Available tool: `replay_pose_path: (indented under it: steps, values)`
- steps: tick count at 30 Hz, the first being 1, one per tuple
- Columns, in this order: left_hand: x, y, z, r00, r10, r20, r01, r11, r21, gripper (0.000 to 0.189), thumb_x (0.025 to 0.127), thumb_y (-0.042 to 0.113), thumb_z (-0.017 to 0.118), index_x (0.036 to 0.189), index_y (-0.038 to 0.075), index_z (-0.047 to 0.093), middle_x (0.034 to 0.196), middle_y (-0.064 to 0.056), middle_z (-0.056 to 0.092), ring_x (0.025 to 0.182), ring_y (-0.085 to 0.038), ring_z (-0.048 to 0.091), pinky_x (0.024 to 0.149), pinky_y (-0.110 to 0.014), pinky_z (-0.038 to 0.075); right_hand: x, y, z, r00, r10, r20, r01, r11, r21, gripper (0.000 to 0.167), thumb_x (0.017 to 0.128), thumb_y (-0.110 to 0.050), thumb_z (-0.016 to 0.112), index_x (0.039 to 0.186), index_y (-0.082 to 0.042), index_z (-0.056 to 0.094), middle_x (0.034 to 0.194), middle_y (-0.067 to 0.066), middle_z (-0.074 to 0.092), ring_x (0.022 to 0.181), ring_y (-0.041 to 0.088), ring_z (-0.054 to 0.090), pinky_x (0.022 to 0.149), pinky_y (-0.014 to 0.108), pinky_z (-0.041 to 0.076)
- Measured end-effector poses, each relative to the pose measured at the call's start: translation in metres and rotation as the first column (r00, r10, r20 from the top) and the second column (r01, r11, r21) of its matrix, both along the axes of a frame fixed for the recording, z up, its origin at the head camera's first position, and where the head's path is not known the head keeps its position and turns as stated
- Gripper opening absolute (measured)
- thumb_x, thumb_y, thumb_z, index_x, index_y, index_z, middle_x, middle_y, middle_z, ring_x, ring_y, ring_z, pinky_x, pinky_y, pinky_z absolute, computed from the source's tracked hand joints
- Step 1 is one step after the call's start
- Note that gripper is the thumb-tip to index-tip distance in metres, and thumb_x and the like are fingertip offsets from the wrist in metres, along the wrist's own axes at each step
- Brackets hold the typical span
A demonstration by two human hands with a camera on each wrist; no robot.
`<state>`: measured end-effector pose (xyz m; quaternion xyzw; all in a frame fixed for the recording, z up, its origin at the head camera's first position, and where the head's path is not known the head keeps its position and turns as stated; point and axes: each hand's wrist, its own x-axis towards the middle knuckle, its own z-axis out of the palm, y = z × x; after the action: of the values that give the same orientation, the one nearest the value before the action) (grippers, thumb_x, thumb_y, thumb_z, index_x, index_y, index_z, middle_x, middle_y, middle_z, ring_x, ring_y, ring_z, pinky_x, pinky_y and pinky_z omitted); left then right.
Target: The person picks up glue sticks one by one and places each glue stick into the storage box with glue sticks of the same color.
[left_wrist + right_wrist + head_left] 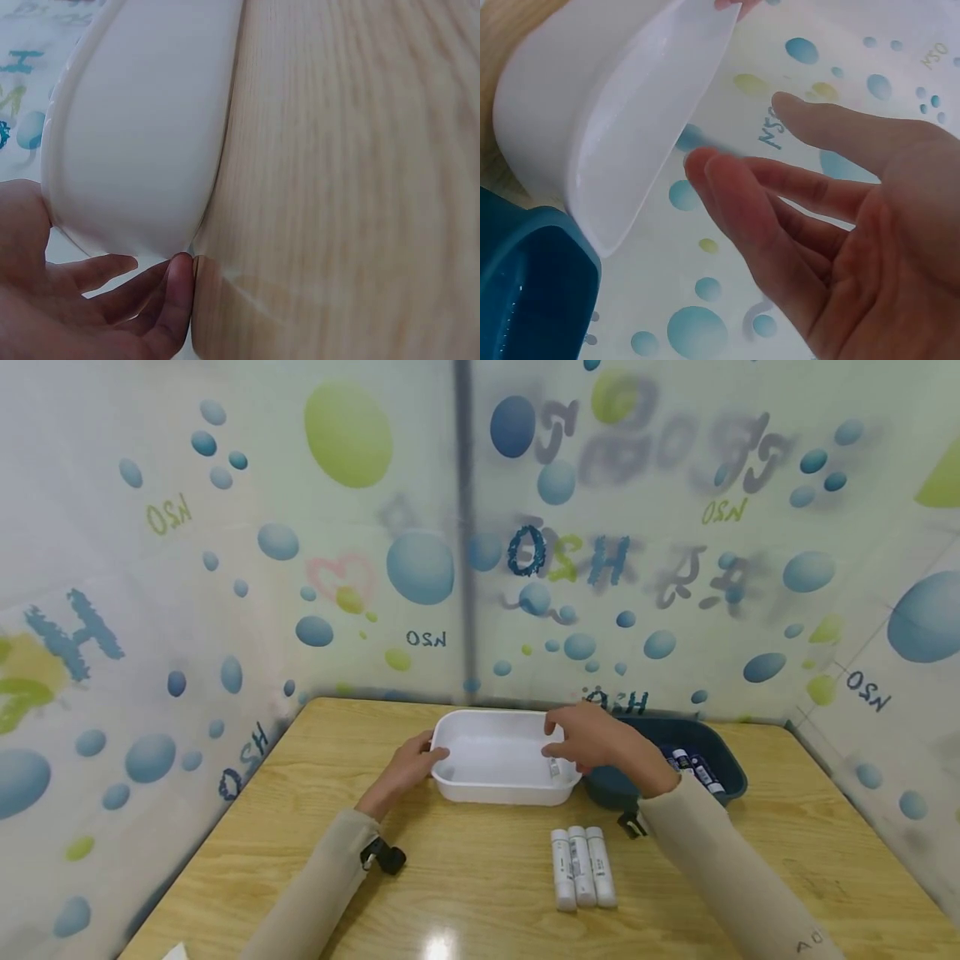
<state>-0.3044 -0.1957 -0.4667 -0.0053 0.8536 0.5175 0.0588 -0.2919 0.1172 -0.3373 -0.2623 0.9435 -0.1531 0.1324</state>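
Observation:
A white plastic basin (491,794) stands at the back of the wooden table. My left hand (408,768) grips its left end, thumb over the rim and fingers outside; in the left wrist view the fingers (178,292) lie along the basin's outer wall. Over the right end hovers my right hand (596,739), fingers loosely bent, thumb apart from them, holding nothing. Beneath it, inside the basin, lies a small white tube (555,767), partly covered by the hand in the head view.
A dark teal bin (731,760) adjoins the basin's right end, with several dark-and-white tubes (703,772) inside. Three white capped tubes (582,868) lie side by side nearer the front. A patterned curtain (360,568) hangs behind the table.

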Motion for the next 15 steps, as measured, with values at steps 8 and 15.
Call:
replay_pose_path:
  steps: [8,15]
  values:
    - [-0.001,-0.001,-0.001,1.0,0.002,-0.011,-0.002,1.0,-0.004,0.057,0.104,0.027,0.056,0.156,0.006,0.044,0.148,-0.022,0.057,0.121,-0.032,0.064,0.094,-0.042,0.059,0.032,0.022,-0.009,1.0,-0.012,0.005,0.012,0.998,-0.055,0.032,0.099,-0.028,0.069,0.124,-0.009,0.066,0.074,0.002,0.066,0.055,0.012,0.061,0.059,0.028,0.052]
    - [0.001,-0.001,0.0,1.0,-0.003,-0.008,0.003,1.0,0.005,0.057,0.104,0.027,0.056,0.156,0.007,0.044,0.145,-0.021,0.059,0.118,-0.031,0.066,0.091,-0.041,0.06,0.05,0.041,-0.024,1.0,-0.014,0.012,0.016,0.993,-0.119,0.028,0.098,-0.025,0.071,0.121,-0.009,0.068,0.072,-0.001,0.065,0.057,0.011,0.058,0.056,0.025,0.048]
